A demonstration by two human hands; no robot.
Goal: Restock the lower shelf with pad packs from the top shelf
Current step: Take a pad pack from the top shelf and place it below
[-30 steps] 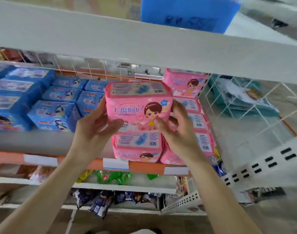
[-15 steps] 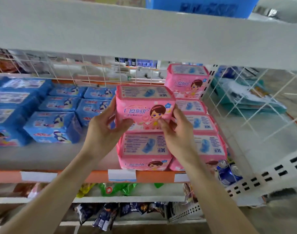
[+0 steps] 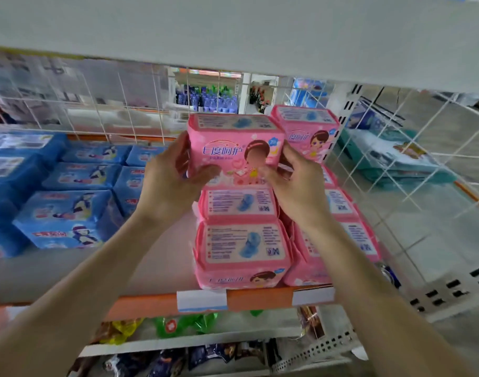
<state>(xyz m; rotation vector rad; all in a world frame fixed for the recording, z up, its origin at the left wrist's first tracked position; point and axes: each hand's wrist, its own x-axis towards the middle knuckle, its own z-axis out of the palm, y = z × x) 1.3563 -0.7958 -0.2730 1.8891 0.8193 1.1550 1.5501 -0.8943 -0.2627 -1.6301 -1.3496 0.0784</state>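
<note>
I hold a pink pad pack (image 3: 234, 148) upright in both hands, above the pink stacks on the lower shelf (image 3: 156, 270). My left hand (image 3: 169, 182) grips its left side, my right hand (image 3: 298, 186) grips its right side. Under it lie two more pink packs, one behind (image 3: 241, 204) and one at the shelf's front (image 3: 242, 250). Another pink column (image 3: 352, 235) stands to the right, with one pack (image 3: 309, 130) on top at the back. The top shelf's white underside (image 3: 232, 31) spans the upper view.
Blue pad packs (image 3: 66, 219) fill the shelf's left half. A white wire grid (image 3: 102, 104) backs the shelf and a wire side panel (image 3: 396, 148) closes its right end. An orange front rail (image 3: 254, 299) carries price tags. Snack bags (image 3: 183, 325) lie on shelves below.
The pink pack and both hands have moved further back over the shelf, from above the front pack to above the second one. The view has tilted down and closer.
</note>
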